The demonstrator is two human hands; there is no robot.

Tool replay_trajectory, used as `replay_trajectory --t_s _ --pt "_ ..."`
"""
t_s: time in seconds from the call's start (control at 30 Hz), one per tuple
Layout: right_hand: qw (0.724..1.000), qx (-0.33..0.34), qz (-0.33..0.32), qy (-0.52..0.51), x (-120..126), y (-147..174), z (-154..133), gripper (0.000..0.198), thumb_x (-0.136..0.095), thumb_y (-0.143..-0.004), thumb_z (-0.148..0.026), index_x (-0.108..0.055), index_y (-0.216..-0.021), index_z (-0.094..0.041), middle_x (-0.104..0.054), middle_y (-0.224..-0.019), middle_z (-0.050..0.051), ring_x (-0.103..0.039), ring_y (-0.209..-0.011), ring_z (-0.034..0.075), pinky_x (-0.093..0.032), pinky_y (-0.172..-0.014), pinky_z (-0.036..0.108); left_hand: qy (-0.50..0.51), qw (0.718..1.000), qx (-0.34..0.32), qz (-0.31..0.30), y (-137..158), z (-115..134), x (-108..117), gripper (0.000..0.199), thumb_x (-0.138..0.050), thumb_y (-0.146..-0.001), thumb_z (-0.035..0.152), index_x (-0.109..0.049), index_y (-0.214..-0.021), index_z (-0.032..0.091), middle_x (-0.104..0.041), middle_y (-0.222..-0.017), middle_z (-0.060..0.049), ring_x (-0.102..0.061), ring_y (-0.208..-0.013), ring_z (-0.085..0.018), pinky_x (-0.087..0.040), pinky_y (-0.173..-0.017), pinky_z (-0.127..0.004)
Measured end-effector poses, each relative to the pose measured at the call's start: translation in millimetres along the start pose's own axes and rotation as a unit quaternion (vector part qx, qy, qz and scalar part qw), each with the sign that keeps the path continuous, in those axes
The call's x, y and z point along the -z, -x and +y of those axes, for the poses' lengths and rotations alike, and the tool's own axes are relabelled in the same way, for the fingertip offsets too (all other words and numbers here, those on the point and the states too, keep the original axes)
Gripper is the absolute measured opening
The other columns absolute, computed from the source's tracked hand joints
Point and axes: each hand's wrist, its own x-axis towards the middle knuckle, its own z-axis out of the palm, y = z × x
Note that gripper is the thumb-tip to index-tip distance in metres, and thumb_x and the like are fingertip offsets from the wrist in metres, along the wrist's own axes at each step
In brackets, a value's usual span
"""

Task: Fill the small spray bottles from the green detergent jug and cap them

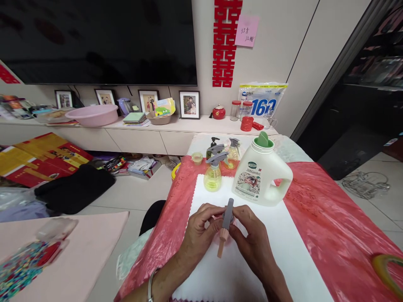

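Note:
My left hand (201, 228) and my right hand (253, 233) are closed from both sides around a small spray bottle (227, 218). Its grey and pinkish-brown trigger head points up toward me, while fingers cover most of the body below. Under my hands lies a white sheet with a scalloped edge (277, 256). Just beyond them stands a spray bottle of yellow liquid (213, 179), with other pump and spray bottles (232, 157) behind it. To the right is a large pale detergent jug (280, 178), a green cap (263, 140) in its mouth.
A red plastic cover (310, 197) spreads over the table. A small cup (197, 158) stands at its far left, and a roll of tape (385, 268) at the right edge. On a pink table (103, 235) lie colourful small pieces. A cabinet with a pink basin (92, 115) runs behind.

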Motion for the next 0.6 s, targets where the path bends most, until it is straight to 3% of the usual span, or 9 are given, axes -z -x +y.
replay_trajectory --t_s 0.2,0.4,0.6 --pt "0.999 0.000 -0.029 0.023 1.4 -1.5 -3.5 0.021 -0.043 -0.109 -0.022 -0.063 -0.110 -0.020 -0.055 -0.108 0.004 -0.052 -0.100 0.015 -0.044 -0.081 0.025 -0.010 1.000 -0.015 0.006 -0.4 0.9 1.5 0.034 -0.065 -0.093 0.053 -0.080 -0.104 0.024 -0.077 -0.092 -0.008 -0.069 -0.085 -0.020 -0.054 -0.072 -0.030" --pt "1.000 -0.010 -0.001 -0.005 -0.4 -0.4 1.3 0.013 -0.054 -0.106 -0.024 -0.065 -0.110 -0.021 -0.057 -0.108 0.002 -0.052 -0.101 0.015 -0.043 -0.084 0.024 -0.005 0.999 -0.012 -0.047 -3.9 -5.9 7.5 0.043 -0.058 -0.095 0.058 -0.079 -0.109 0.024 -0.076 -0.098 -0.011 -0.069 -0.093 -0.024 -0.055 -0.079 -0.035" --pt "0.998 -0.021 0.007 -0.064 -1.7 -1.4 10.3 0.011 -0.065 -0.105 -0.032 -0.069 -0.107 -0.022 -0.059 -0.106 0.001 -0.055 -0.099 0.015 -0.043 -0.086 0.022 0.014 0.998 0.007 -0.068 -9.4 -7.8 9.5 0.042 -0.067 -0.089 0.059 -0.079 -0.111 0.026 -0.073 -0.098 -0.009 -0.067 -0.091 -0.023 -0.054 -0.080 -0.036"
